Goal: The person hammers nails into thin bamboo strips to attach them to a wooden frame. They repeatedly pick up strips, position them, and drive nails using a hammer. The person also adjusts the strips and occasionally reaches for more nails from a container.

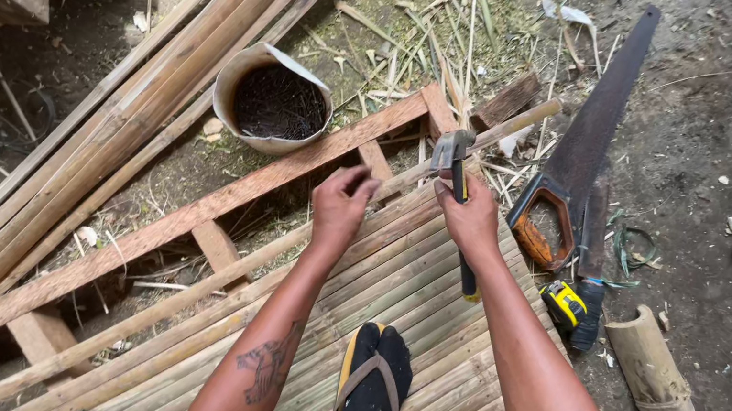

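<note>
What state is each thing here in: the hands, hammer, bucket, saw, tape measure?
Right hand: shut on steel claw hammer, head raised.
Left hand: fingers pinched at the bamboo slat panel.
Round bucket: upright, open, holding dark contents.
Orange-handled handsaw: lying flat.
Yellow tape measure: lying on ground.

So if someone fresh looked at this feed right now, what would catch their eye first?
Probably the two hands at the centre: the right hand grips a claw hammer just above the slatted bamboo panel, while the left hand pinches something too small to make out at the panel's edge. Next, the long handsaw with its orange handle lying on the dirt to the right, and the round bucket of dark material behind the wooden frame.
</note>
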